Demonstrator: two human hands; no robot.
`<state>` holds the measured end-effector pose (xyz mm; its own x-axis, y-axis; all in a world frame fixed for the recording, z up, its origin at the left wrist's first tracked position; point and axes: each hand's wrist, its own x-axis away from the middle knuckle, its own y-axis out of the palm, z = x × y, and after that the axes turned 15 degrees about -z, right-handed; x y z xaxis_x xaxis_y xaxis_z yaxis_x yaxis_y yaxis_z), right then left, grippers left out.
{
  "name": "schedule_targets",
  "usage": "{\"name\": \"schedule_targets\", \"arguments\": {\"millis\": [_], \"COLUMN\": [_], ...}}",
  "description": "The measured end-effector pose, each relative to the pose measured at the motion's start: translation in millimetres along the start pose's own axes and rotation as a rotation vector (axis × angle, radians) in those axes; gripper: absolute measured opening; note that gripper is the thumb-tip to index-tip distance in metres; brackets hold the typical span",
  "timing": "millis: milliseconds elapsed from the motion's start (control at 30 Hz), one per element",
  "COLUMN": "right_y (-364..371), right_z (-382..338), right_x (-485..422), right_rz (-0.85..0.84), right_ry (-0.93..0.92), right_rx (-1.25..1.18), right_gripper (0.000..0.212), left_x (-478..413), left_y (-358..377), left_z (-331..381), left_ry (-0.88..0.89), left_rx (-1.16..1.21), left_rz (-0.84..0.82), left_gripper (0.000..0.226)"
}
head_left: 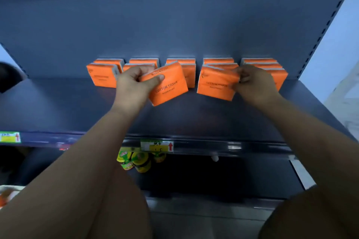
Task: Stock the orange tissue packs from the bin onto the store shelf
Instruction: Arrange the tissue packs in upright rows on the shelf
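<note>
- The left hand [132,81] is closed around a flat rectangular orange tissue pack [165,84] printed "COTTON TISSUE", thumb across its upper front, fingers behind it.
- The right hand [256,81] pinches the right edge of a second orange plastic-wrapped tissue pack [216,83] between thumb and fingertips.
- The left-hand pack is tilted, its long axis rising to the right, printed face toward the camera; its lower edge looks just above or barely on the shelf.
- The right-hand pack stands nearly upright, long axis running left to right, dipping slightly at the right.
- Both sit in front of five rows of upright orange packs [180,64] lined against the far back panel of the dark blue metal shelf [58,106].
- Judging by this, stocking is well under way; the near half of the shelf remains bare.
- The bin is not clearly in view, so what is left cannot be told.
</note>
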<state>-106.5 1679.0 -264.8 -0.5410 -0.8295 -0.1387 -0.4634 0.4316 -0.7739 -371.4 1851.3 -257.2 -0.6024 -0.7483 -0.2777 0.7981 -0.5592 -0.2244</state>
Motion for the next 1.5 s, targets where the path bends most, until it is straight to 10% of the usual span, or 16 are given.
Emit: {"name": "schedule_targets", "arguments": {"millis": [633, 900, 1000, 1233, 1500], "right_y": [3, 13, 40, 83, 96], "right_z": [1, -16, -50, -79, -79], "right_x": [-44, -34, -22, -16, -26], "right_rz": [0.095, 0.254, 0.024, -0.153, -0.226], "right_ry": [0.207, -0.073, -0.207, -0.009, 0.118], "right_rx": [0.662, 0.477, 0.058, -0.567, -0.645], "right_gripper": [0.042, 0.055, 0.032, 0.018, 0.022], "left_x": [-56, -56, -55, -65, -65], "left_y": [14, 21, 25, 19, 13], "left_z": [-36, -38, -37, -42, -58], "left_ry": [-0.002, -0.012, 0.021, -0.062, -0.119], "left_rx": [-0.056, -0.058, -0.081, 0.019, -0.029], "left_rz": [-0.134, -0.174, -0.196, 0.027, -0.044], "left_gripper": [0.022, 0.019, 0.02, 0.044, 0.028]}}
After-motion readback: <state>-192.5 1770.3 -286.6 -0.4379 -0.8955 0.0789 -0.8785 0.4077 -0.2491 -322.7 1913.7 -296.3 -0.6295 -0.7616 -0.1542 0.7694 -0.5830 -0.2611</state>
